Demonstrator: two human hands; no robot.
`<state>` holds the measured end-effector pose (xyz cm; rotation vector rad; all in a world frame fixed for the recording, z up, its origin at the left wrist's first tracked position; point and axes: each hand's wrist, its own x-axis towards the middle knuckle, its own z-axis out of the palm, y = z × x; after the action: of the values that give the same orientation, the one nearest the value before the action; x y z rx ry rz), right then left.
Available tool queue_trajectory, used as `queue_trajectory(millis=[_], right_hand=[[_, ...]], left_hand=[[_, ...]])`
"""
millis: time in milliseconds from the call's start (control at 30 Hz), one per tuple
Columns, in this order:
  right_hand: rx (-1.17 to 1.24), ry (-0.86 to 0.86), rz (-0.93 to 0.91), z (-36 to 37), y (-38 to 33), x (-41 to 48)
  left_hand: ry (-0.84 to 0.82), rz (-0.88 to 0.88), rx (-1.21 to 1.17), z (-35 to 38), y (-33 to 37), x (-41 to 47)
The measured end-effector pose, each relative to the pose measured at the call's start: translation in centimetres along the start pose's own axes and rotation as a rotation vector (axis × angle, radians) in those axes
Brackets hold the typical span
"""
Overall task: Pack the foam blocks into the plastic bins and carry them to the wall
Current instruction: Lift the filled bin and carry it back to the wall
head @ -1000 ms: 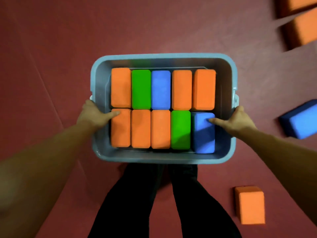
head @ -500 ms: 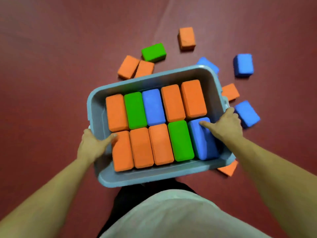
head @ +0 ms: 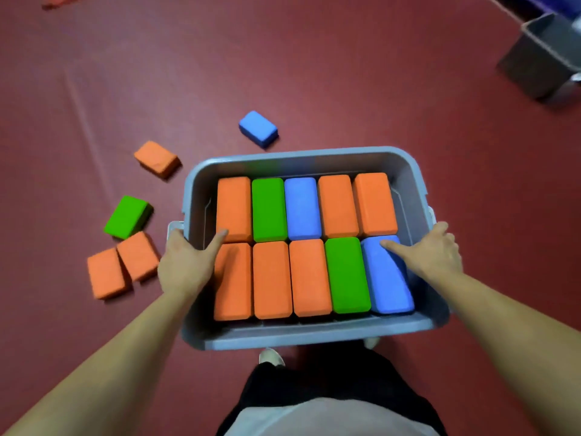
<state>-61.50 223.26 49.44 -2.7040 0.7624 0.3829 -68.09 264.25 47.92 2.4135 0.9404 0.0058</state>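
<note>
A grey-blue plastic bin (head: 301, 336) hangs above the red floor, held at both short sides. Two rows of foam blocks fill it: several orange, two green, two blue. My left hand (head: 185, 265) grips the left rim, thumb resting on an orange block (head: 234, 206). My right hand (head: 430, 251) grips the right rim, thumb on the near blue block (head: 388, 284). Loose blocks lie on the floor to the left: a blue one (head: 257, 128), an orange one (head: 156, 158), a green one (head: 128, 216) and two orange ones (head: 122, 269).
A second grey bin (head: 540, 58) stands on the floor at the far right, near a dark edge at the top corner. My legs and a shoe (head: 271, 357) show below the held bin. Red floor stretches ahead.
The view has swung round with the bin in my hands. The loose blocks now lie to the left instead of ahead, and a second bin has come into sight at the far right.
</note>
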Motion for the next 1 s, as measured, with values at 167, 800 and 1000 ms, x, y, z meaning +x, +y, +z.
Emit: queue_trajectory(millis=[167, 800, 1000], right_hand=[[0.057, 0.077, 0.142, -5.2, 8.9, 4.5], [0.343, 0.029, 0.486, -22.0, 42.0, 35.6], [0.378, 0.053, 0.593, -28.0, 48.9, 43.6]], left_hand=[[-0.268, 0.184, 0.045, 6.1, 12.5, 1.3], [-0.621, 0.487, 0.377, 40.1, 63.5, -7.5], [-0.658, 0.626, 0.426, 48.2, 78.3, -10.0]])
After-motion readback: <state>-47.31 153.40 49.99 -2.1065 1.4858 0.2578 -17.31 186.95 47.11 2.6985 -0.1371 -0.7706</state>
